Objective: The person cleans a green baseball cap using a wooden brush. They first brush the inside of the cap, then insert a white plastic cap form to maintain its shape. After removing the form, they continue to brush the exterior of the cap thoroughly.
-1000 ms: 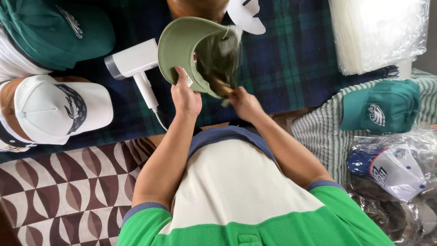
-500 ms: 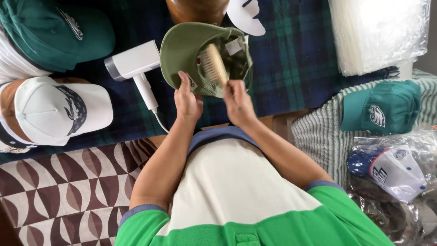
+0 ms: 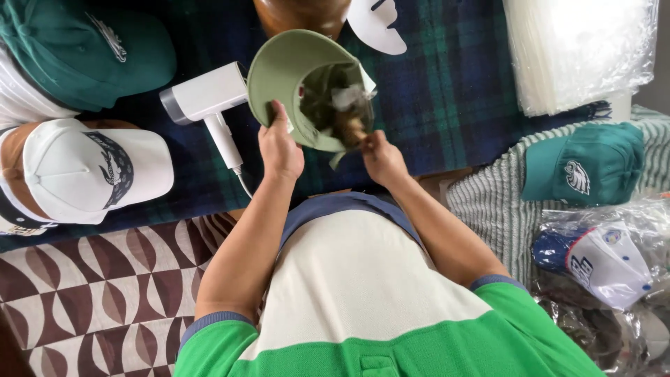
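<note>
Both my hands hold an olive-green baseball cap over the plaid cloth.

My left hand [image 3: 280, 148] pinches the olive-green baseball cap [image 3: 307, 91] by its brim, opening turned toward me so the lining shows; my right hand [image 3: 380, 157] grips a small wooden brush [image 3: 351, 128] inside the crown. Farther left lies a white handheld steamer [image 3: 207, 98].
</note>
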